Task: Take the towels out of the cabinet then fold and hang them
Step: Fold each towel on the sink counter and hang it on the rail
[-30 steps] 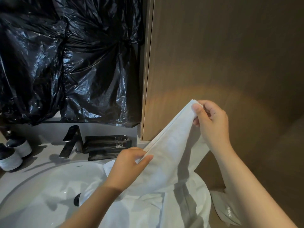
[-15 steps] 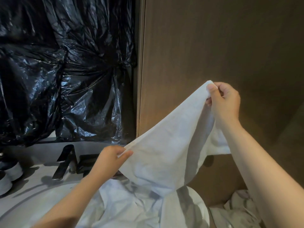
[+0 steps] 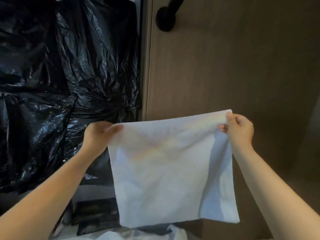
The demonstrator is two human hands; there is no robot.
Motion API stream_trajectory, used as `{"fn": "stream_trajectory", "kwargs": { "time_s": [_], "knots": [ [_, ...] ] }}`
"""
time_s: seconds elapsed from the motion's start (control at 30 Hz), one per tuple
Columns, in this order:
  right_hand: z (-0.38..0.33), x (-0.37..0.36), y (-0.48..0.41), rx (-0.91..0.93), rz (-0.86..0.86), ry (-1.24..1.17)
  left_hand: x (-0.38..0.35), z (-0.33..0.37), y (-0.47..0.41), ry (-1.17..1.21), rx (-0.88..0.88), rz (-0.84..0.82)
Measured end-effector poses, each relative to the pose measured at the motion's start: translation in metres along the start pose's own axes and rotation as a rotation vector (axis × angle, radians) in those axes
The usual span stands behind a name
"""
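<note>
A white towel (image 3: pixel 169 172) hangs spread flat in the air in front of a brown wood panel (image 3: pixel 225 66). My left hand (image 3: pixel 99 135) pinches its upper left corner, and my right hand (image 3: pixel 239 129) pinches its upper right corner, a little higher. The top edge is stretched between the two hands. The towel's right side shows a second layer folded behind. More white cloth (image 3: pixel 138 235) lies crumpled at the bottom of the view.
Crinkled black plastic sheeting (image 3: pixel 60 92) covers the wall on the left. A black round fitting (image 3: pixel 166 18) is fixed to the wood panel near the top. Dark flat items (image 3: pixel 97 215) sit low on the left, below the sheeting.
Both hands rose and moved apart, and the towel went from a slack, slanted drape to a flat sheet held by its top corners. The view tilted up; the basin left the frame.
</note>
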State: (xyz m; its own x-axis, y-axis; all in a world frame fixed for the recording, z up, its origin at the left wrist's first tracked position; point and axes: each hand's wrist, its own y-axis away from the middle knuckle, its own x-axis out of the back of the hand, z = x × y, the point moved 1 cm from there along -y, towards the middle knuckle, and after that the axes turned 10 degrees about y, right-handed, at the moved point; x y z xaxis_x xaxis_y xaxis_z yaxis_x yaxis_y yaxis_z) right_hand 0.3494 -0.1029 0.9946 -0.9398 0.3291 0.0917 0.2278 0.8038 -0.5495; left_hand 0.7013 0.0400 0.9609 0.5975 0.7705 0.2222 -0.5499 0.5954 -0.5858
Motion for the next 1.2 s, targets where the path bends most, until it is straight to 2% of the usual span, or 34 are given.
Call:
{"fn": "stream_trajectory", "kwargs": {
  "time_s": [0.13,0.3,0.6,0.7,0.77,0.83,0.9,1.03,1.1,1.2],
  "knots": [
    [0.007,0.003,-0.003,-0.11,0.002,-0.045,0.001,0.012,-0.009,0.065,0.007,0.02],
    [0.016,0.006,0.0,-0.176,0.025,-0.055,-0.001,0.014,-0.008,0.028,-0.071,0.051],
    [0.03,0.011,-0.002,-0.208,0.041,-0.074,-0.007,0.014,-0.003,0.082,-0.062,0.079],
    [0.043,0.01,0.002,-0.256,0.048,-0.016,-0.012,0.014,0.008,0.16,-0.021,0.066],
    [0.057,0.009,0.005,-0.3,0.029,0.076,-0.017,0.018,0.017,0.117,-0.032,0.038],
    [0.065,0.006,0.014,-0.312,-0.034,0.184,-0.024,0.023,0.03,0.061,-0.042,-0.007],
    [0.066,0.001,0.035,-0.237,-0.128,0.248,-0.037,0.026,0.049,0.078,-0.036,-0.108],
    [0.064,-0.018,0.107,-0.047,-0.521,0.204,-0.069,0.018,0.097,0.087,-0.029,-0.345],
    [0.069,-0.025,0.139,-0.006,-0.698,0.155,-0.076,0.011,0.116,0.088,-0.003,-0.38],
    [0.079,-0.027,0.17,-0.012,-0.821,0.092,-0.076,0.002,0.137,0.105,0.055,-0.392]
  ]
}}
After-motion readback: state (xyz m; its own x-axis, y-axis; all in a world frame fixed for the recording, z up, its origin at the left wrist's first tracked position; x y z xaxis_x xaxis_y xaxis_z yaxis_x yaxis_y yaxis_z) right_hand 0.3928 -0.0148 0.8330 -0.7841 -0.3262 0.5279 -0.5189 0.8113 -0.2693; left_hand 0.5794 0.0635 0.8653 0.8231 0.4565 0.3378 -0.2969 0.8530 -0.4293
